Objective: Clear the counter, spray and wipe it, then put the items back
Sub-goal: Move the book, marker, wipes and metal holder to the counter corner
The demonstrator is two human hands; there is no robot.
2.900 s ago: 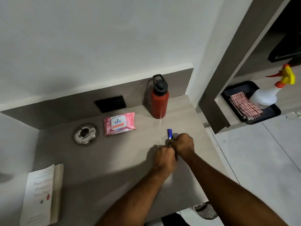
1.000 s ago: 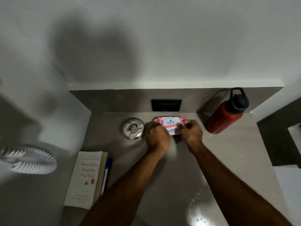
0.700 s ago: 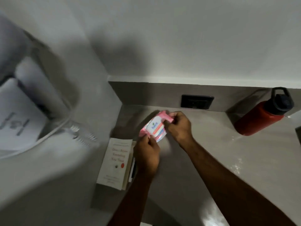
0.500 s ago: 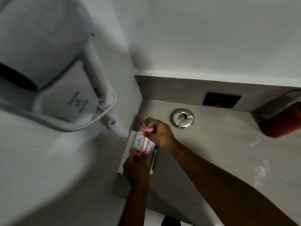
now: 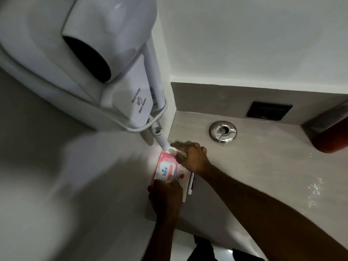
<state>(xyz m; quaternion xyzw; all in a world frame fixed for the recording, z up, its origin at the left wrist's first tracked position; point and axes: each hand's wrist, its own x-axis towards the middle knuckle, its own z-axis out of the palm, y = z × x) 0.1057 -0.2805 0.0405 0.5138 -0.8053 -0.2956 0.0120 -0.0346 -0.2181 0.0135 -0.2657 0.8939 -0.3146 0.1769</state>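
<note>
Over the counter's left end, a white wall-mounted hair dryer (image 5: 81, 53) fills the upper left of the view, its dark nozzle opening facing the camera and its coiled cord (image 5: 160, 137) dropping toward the back-left corner. The grey counter (image 5: 254, 166) runs right from that corner, with wet glare patches toward its right side and front edge. A red water bottle (image 5: 331, 138) sits at the back-right, cut off by the frame edge. A black wall socket (image 5: 269, 111) is set in the backsplash, and below it a round metal ashtray (image 5: 223, 131) rests on the counter near the back. At the left end, against the side wall, a white book (image 5: 183, 178) lies flat with a pen (image 5: 191, 182) just beside its right edge. A pink Kara wet wipes pack (image 5: 166, 169) lies on top of the book, label up. Left hand (image 5: 165, 196) grips the pack's near end, fingers curled on it. Right hand (image 5: 192, 157) holds the pack's far end near the cord, fingers bent over the edge. Hands are apart, one at each end of the pack.
</note>
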